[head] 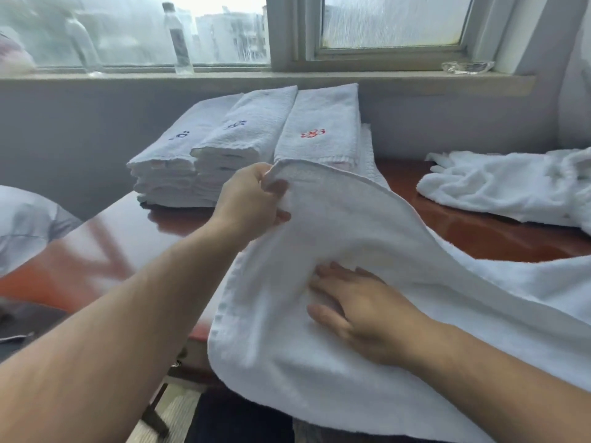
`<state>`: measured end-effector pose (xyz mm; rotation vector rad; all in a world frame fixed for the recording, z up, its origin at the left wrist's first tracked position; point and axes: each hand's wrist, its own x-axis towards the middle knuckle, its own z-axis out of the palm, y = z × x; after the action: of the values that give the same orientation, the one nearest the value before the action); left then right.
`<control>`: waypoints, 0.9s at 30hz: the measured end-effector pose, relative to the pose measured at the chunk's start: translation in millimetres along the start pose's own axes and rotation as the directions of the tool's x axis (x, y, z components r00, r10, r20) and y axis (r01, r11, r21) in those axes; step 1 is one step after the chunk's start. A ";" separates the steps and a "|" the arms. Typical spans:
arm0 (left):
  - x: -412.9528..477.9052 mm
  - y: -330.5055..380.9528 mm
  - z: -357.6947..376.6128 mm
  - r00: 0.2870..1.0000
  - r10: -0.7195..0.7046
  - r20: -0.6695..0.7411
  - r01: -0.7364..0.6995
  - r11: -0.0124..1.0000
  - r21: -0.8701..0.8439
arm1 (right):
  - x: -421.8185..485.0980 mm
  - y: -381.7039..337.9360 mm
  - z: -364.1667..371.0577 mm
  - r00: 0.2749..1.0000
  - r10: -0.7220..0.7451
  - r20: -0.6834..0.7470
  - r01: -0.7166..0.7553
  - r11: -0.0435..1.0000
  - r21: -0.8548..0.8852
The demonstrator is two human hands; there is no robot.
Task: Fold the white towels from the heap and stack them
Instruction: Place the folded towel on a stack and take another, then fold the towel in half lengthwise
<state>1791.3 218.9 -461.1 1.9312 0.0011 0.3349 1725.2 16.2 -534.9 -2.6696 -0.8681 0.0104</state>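
A large white towel (367, 225) lies across the near part of the red-brown table (499, 231) and hangs over its front edge. My left hand (252, 199) pinches the towel's far edge and holds it lifted above the table. My right hand (358, 308) lies flat on the lower layer, fingers straight, under the raised flap. Behind them stand stacks of folded white towels (224, 148), some with blue marks, one with a red flower mark (319, 129). The heap of unfolded towels (499, 183) lies at the far right.
A windowsill behind the table carries a tall clear bottle (179, 36), a second bottle (81, 43) and a glass dish (467, 67). A grey-white bundle (25, 219) sits at the left edge. The floor and a table leg show below the front edge.
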 end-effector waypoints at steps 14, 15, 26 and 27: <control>-48.6 -85.7 -50.3 0.981 0.095 0.170 -0.095 0.995 -0.013 | 5.0 -10.0 -0.4 0.916 -0.372 -0.148 0.350 0.923 -0.158; -48.2 -86.3 -51.0 0.980 0.079 0.185 -0.070 0.996 -0.055 | 2.7 -12.8 0.3 0.886 -0.412 -0.214 0.380 0.908 -0.175; -39.8 -96.3 -49.8 0.977 -0.007 0.213 0.044 0.985 -0.168 | 3.4 -5.9 6.4 0.846 -0.231 -0.481 0.052 0.933 -0.356; -40.9 -97.8 -49.2 0.978 -0.032 0.207 0.085 0.964 -0.253 | 2.0 -5.5 7.7 0.853 -0.244 -0.461 0.080 0.934 -0.348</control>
<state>1756.0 294.4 -543.1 1.6911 -0.1137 0.0921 1722.8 23.9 -540.3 -2.6567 -0.9750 -0.8963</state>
